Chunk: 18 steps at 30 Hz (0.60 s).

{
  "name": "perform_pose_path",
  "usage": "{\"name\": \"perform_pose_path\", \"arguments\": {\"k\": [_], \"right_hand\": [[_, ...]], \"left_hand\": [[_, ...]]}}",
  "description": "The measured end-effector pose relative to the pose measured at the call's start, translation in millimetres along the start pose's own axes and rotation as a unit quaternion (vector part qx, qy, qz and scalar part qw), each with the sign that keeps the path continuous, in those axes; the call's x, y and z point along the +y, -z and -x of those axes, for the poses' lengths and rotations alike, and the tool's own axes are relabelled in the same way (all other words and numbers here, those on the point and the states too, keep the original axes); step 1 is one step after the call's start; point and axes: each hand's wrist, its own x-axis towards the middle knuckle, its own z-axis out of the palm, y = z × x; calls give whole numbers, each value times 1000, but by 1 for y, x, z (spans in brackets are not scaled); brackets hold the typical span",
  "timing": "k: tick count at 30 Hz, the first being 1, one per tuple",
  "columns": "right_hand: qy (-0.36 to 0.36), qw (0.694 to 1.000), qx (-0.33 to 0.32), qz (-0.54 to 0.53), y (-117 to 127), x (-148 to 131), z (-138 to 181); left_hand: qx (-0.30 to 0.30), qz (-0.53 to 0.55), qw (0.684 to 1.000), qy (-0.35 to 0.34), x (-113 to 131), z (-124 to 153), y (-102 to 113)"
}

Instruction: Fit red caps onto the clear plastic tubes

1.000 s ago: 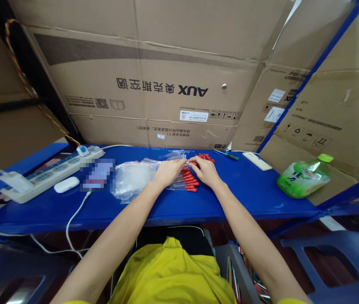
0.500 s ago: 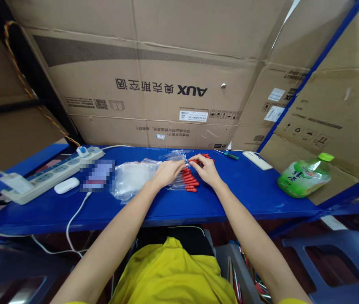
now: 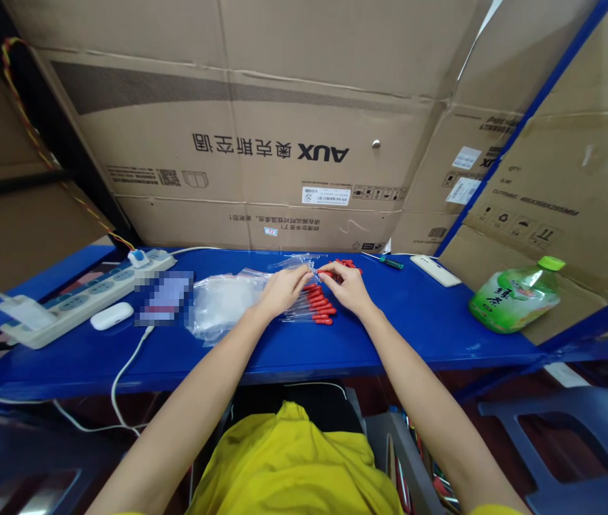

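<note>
My left hand (image 3: 285, 288) and my right hand (image 3: 350, 289) meet fingertip to fingertip over the middle of the blue table. The left fingers pinch a thin clear glass tube, mostly hidden by the hand. Between my right thumb and fingers is a red rubber bulb (image 3: 327, 273), at the end of that tube. Just below lies a row of droppers (image 3: 321, 310), clear tubes pointing left and red bulbs right. Behind my left hand are loose clear tubes (image 3: 300, 260). More red bulbs (image 3: 352, 264) lie behind my right hand, partly covered by it.
Clear plastic bags (image 3: 223, 303) lie left of my hands, beside a blurred phone (image 3: 165, 297), a white earbud case (image 3: 112, 315) and a power strip (image 3: 92, 299). Rightward are a screwdriver (image 3: 390, 262), a white flat object (image 3: 435, 270) and a green bottle (image 3: 516, 297). Cardboard (image 3: 261, 193) walls the back.
Both hands stay in nearly the same place, fingertips together with the tube and red bulb between them. The view has shifted very slightly; the things on the table have not moved.
</note>
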Motion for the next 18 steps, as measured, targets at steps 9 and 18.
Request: {"name": "perform_pose_path", "arguments": {"k": [9,18], "right_hand": [[3,1000,7,-1,-1,-1,2],[9,1000,-17,-1,1,4,2]], "left_hand": [[-2,21,999,-43,-3,0,-1],[-2,-4,997,-76,-8,0,-2]]}}
